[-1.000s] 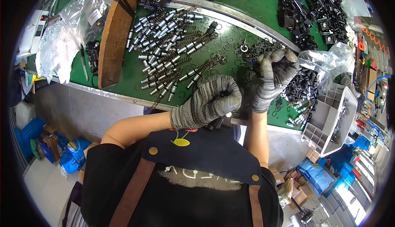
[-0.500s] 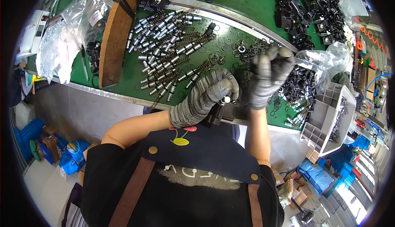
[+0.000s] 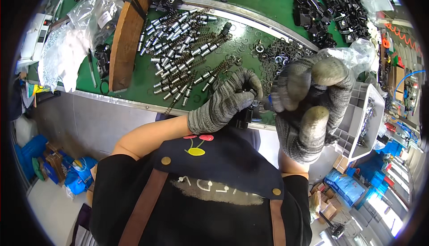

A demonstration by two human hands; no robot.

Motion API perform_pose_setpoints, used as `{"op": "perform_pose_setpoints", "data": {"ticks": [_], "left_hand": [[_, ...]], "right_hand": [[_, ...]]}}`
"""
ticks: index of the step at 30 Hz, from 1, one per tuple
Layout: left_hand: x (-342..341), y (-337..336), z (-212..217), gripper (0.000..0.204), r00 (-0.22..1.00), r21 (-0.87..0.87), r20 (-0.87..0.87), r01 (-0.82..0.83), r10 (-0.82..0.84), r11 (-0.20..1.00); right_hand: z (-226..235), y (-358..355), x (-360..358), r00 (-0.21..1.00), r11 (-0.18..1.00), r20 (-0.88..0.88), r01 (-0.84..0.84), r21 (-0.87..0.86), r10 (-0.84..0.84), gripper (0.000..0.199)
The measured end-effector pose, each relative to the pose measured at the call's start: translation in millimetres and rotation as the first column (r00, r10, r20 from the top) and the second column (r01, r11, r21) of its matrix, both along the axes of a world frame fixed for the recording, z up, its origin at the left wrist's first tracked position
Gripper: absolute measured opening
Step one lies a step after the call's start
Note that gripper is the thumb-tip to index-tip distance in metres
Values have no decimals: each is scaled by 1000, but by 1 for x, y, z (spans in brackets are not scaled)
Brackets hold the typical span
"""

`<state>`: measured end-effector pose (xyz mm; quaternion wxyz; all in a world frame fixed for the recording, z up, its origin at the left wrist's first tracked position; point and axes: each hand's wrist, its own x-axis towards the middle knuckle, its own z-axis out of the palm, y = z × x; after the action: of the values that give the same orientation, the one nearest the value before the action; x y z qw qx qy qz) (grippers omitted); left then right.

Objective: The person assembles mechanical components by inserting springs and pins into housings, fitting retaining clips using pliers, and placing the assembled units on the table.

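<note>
My left hand (image 3: pixel 219 105), in a grey striped knit glove, pinches a black part (image 3: pixel 242 121) with a small shiny metal end, over the bench's front edge. My right hand (image 3: pixel 308 112), gloved alike with worn fingertips, is raised to the right of it, close to the camera. Its fingers are curled in; what they hold, if anything, I cannot make out. Beyond my left hand lie many metal pins with dark springs (image 3: pixel 183 45) on the green bench top (image 3: pixel 143 78). A heap of dark rings (image 3: pixel 279 52) lies beyond my right hand.
An upright wooden board (image 3: pixel 125 45) stands at the left, beside clear plastic bags (image 3: pixel 67 45). A metal rail (image 3: pixel 254 16) crosses the bench behind the pins. Piles of black parts (image 3: pixel 330 14) lie far right. A grey compartment tray (image 3: pixel 359 116) sits at the right edge.
My right hand has come up toward the camera and to the right, away from the ring heap. My left hand still grips the black part, its metal end now turned differently.
</note>
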<state>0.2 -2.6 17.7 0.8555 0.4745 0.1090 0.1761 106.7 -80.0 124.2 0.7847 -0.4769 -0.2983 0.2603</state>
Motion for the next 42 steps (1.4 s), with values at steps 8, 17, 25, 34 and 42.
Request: {"op": "perform_pose_setpoints", "data": {"ticks": [8,17,25,34,42], "left_hand": [[-3,-2,-4,20,998,-29,-46,37,-39,999],[-8,-14,-43,56,987,-203,-159,-43,10,978],[1,-3,-10,42,1000,-45,18,-23,23,999],[-5,-4,-15,35,995,-37,55,90,-88,995],[-9,-4,-12,37,999,-374,17,-33,43,927]], "right_hand": [[-12,-3,-6,992,994,117,-65,88,54,43],[-23,14,8,915,984,368,-175,-15,168,30],[-26,35,37,715,998,696,-43,-52,67,33],[-105,116,74,-197,727,721,397,-561,664,29],[-30,37,42,695,879,649,52,-474,309,18]]}}
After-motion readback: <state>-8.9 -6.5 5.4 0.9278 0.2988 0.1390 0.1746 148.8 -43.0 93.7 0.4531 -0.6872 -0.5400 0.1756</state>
